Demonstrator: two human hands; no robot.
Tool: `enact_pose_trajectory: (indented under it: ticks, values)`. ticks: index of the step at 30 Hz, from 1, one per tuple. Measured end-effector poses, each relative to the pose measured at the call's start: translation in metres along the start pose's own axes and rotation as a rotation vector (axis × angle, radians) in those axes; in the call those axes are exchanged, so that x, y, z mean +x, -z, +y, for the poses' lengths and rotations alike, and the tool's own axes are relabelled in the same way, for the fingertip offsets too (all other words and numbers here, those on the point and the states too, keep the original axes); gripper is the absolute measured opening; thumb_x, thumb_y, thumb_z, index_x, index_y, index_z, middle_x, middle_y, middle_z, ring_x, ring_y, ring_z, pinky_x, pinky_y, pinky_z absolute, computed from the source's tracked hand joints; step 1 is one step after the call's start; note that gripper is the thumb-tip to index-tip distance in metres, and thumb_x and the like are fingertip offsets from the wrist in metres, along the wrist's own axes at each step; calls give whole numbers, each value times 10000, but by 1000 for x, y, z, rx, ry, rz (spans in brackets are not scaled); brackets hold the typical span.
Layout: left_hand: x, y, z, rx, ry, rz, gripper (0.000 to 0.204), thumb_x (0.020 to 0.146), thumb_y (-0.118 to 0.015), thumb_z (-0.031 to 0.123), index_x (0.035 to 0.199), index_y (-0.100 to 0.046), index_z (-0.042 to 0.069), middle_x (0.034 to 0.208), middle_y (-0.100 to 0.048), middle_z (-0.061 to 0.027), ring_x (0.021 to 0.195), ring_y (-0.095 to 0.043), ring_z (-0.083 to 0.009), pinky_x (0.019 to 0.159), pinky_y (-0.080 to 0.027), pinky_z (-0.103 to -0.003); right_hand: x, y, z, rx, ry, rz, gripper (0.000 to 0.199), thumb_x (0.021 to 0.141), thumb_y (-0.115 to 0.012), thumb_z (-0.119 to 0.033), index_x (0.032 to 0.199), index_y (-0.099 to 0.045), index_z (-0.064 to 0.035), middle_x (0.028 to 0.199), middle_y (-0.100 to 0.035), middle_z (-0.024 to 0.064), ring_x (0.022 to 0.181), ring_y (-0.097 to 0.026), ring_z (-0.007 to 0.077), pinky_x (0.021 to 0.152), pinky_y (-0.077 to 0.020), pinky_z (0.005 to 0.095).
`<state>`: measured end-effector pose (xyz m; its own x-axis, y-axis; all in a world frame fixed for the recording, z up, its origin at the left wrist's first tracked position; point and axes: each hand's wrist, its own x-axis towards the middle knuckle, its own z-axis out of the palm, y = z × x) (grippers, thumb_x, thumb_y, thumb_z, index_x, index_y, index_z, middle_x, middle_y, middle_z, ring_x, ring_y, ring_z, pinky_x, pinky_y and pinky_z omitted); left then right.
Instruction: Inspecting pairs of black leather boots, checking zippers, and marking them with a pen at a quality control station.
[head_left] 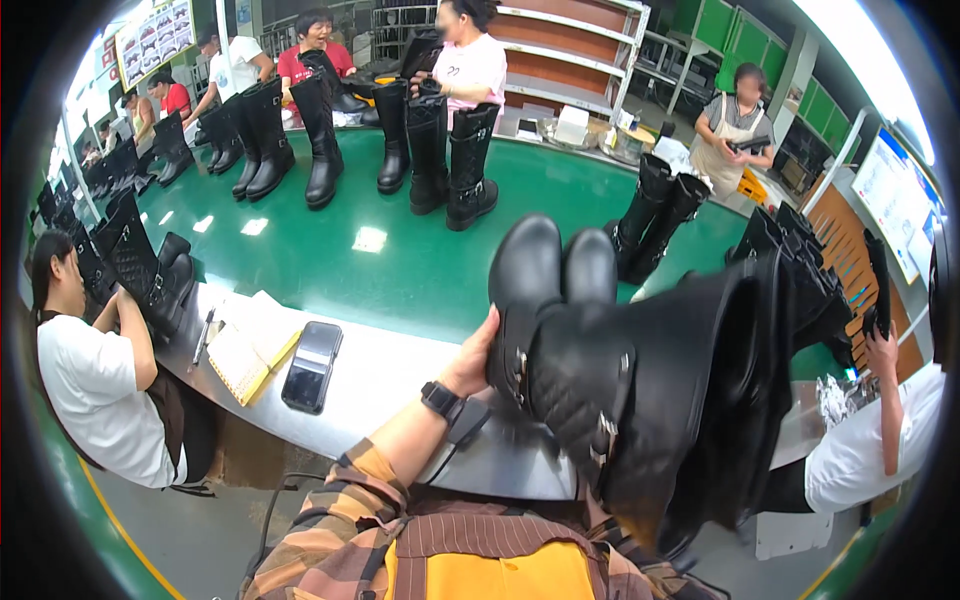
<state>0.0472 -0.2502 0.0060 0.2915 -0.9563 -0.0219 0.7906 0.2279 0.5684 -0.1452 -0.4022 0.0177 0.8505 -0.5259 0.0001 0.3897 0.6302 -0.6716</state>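
Apparently your left hand [472, 362] clasps the black boots [580, 385] at one ankle to steady them, while your right hand's hidden grip can't be told.

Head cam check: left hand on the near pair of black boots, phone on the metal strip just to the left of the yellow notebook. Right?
One error: the head view shows the phone to the right of the yellow notebook. It is on the metal strip, and the left hand is on the near pair of black boots.
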Motion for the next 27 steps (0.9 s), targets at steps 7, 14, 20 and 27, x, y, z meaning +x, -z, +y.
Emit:
enact_pose_trajectory:
  ticks: [7, 14, 20, 27]
  values:
    - [-5, 23, -18, -59, 121, 0, 708, 948, -504, 601, 1412, -482, 67, 1367, -584, -99, 1238, -563, -237, 1064, -444, -434, 3, 15, 9, 55, 0, 28, 475, 1029, -482, -398, 1295, -562, -13, 1285, -607, 147, 1144, -600, 273, 1032, -473, 415]
    - [-2, 20, -6, -299, 70, -53, 544, 1043, -391, 481, 1341, -544, 52, 1227, -668, -121, 1062, -672, -271, 981, -521, -435, 2, 23, 13, 70, 3, 13, 469, 1029, -478, -385, 1302, -551, -10, 1300, -591, 159, 1162, -586, 288, 1047, -462, 428]
    - [-1, 28, 4, -504, 23, -343, 596, 1055, -358, 460, 1425, -436, -1, 1386, -545, -204, 1252, -565, -313, 1098, -428, -471, 26, 19, 15, 378, -102, -297, 548, 1029, -460, -391, 1416, -447, -3, 1445, -484, 185, 1270, -525, 348, 1102, -394, 549]
    - [-2, 33, 13, -306, -171, -115, 612, 1010, -478, 471, 1459, -412, 61, 1461, -487, -151, 1337, -484, -300, 1142, -362, -489, 23, 10, 13, 457, -114, -161, 690, 970, -532, -511, 1484, -383, -76, 1508, -424, 157, 1373, -429, 348, 1153, -332, 529]
